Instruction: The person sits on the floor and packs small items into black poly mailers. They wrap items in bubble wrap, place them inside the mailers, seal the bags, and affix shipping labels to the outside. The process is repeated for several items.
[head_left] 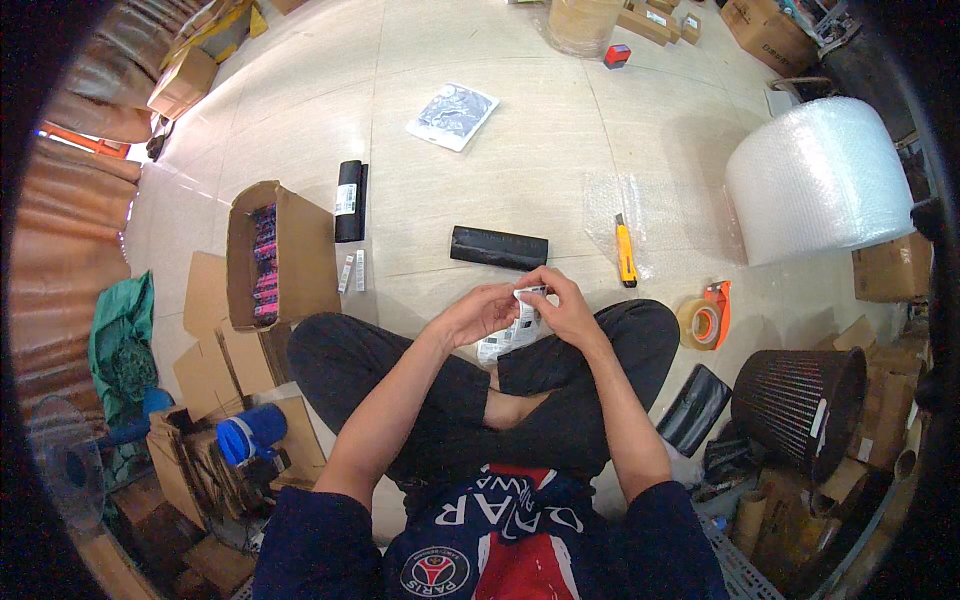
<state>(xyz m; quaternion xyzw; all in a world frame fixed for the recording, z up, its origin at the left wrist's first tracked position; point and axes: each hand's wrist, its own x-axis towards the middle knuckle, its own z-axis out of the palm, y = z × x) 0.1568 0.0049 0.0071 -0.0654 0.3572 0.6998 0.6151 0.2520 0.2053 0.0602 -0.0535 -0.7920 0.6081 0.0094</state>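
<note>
A strip of white printed labels (515, 338) hangs between my hands, above my crossed legs. My right hand (566, 310) pinches its upper end between thumb and forefinger. On the other side of that end, my left hand (478, 314) has its fingertips closed at the strip's edge. Just beyond my hands lies a black wrapped packet (498, 247). To its left is a black roll (349, 202) bearing a white label, with two small label pieces (345, 273) on the floor below it.
An open carton (318, 250) with pink-and-dark packs stands left. To the right are a yellow utility knife (625, 255) on a bubble wrap sheet (660, 215), an orange tape dispenser (718, 320), a large bubble wrap roll (815, 180) and a dark basket (790, 410). A flat packet (453, 115) lies ahead.
</note>
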